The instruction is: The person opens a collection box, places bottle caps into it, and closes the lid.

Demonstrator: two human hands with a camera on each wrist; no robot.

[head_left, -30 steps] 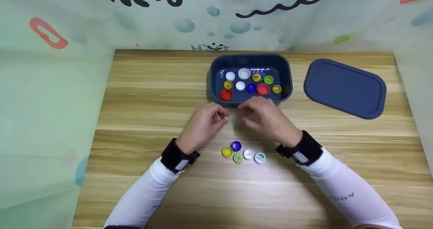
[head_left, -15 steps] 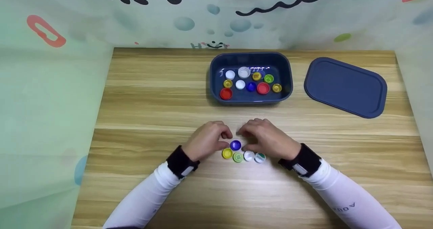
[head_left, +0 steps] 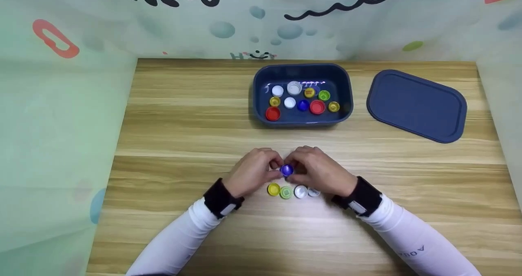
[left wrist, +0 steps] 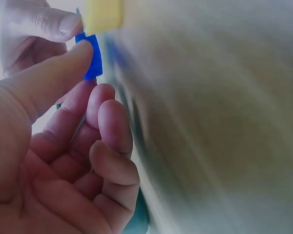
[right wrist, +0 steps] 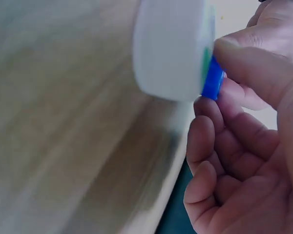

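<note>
A small blue bottle cap (head_left: 286, 170) sits between my two hands over the table's middle, its hollow side showing in the head view. My left hand (head_left: 253, 169) pinches its left side, with the thumb on the cap (left wrist: 94, 58) in the left wrist view. From the other side my right hand (head_left: 322, 172) pinches the same cap (right wrist: 213, 80) with thumb and index finger. Just nearer to me lie a yellow cap (head_left: 273, 189), a light green cap (head_left: 286, 192), a white cap (head_left: 301, 191) and a white-and-green cap (head_left: 313, 192), partly covered by the right hand.
Beyond the hands stands a dark blue box (head_left: 301, 123) with several coloured caps spread on its floor. To its right its matching lid (head_left: 416, 106) lies flat and turned at an angle. A printed cloth (head_left: 187, 35) hangs behind the wooden table (head_left: 183, 117).
Both hands came back from the box's front edge to the loose caps, then closed in on the blue cap and took hold of it. It moved slightly away from the row.
</note>
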